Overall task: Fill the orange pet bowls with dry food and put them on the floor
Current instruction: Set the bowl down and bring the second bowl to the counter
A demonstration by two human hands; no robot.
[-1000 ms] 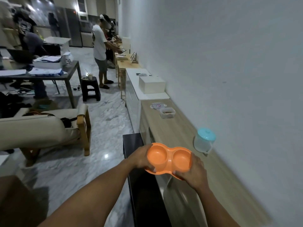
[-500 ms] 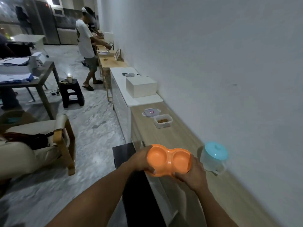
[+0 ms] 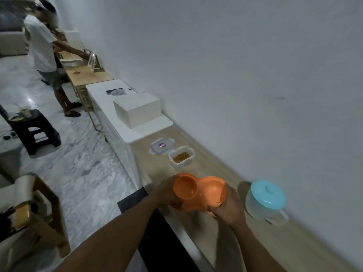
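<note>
An orange double pet bowl (image 3: pixel 198 191) is held just above the near part of a long wooden counter (image 3: pixel 220 169). My left hand (image 3: pixel 166 192) grips its left end and my right hand (image 3: pixel 230 207) grips its right end. Both cups look empty. Beyond it on the counter stands an open clear tub of brown dry food (image 3: pixel 181 157), with its clear lid (image 3: pixel 162 147) lying flat just behind and to the left.
A clear jug with a turquoise lid (image 3: pixel 264 200) stands to the right by the wall. A white box (image 3: pixel 137 108) sits on a white cabinet farther along. A person (image 3: pixel 46 54) stands at a far table. Marble floor (image 3: pixel 82 163), a black stool (image 3: pixel 34 130) and an armchair (image 3: pixel 33 209) lie left.
My view has swung right and down toward the counter. The food tub and jug now appear closer. Both hands keep hold of the orange bowl.
</note>
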